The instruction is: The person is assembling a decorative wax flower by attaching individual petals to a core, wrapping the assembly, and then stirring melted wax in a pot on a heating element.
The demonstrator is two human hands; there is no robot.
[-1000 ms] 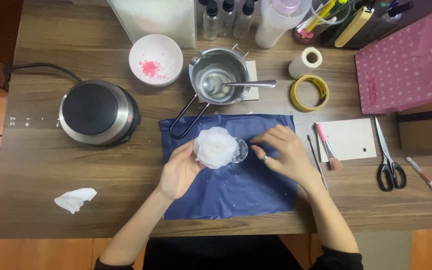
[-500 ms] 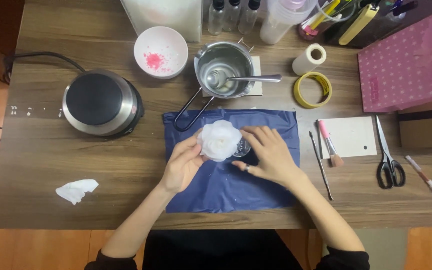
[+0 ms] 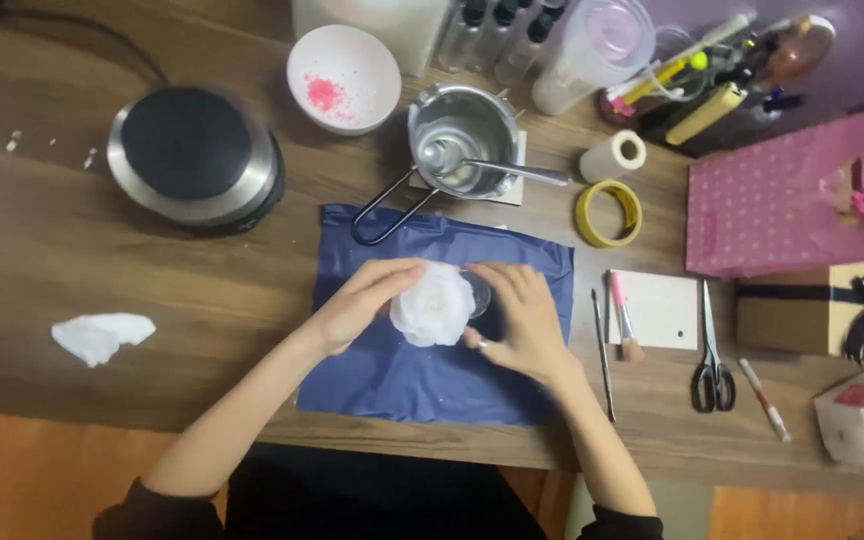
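Observation:
A white flower-shaped piece (image 3: 434, 305), like a wax rose, sits over the blue cloth (image 3: 402, 375) in the middle of the wooden table. My left hand (image 3: 357, 305) cups its left side with fingertips on its top edge. My right hand (image 3: 522, 320) holds a small clear glass cup (image 3: 478, 296) pressed against the flower's right side. The cup is mostly hidden behind the flower and my fingers.
A round black-topped hot plate (image 3: 192, 155) stands at the left, a white bowl with pink bits (image 3: 344, 78) and a steel pot with a spoon (image 3: 462, 140) behind the cloth. Tape rolls (image 3: 608, 212), a brush (image 3: 624, 320), scissors (image 3: 712, 350), a pink bag (image 3: 792, 200), a crumpled tissue (image 3: 102, 335).
My right hand has moved left from beside the flower to close against it and the cup. My left hand stayed on the flower's left side.

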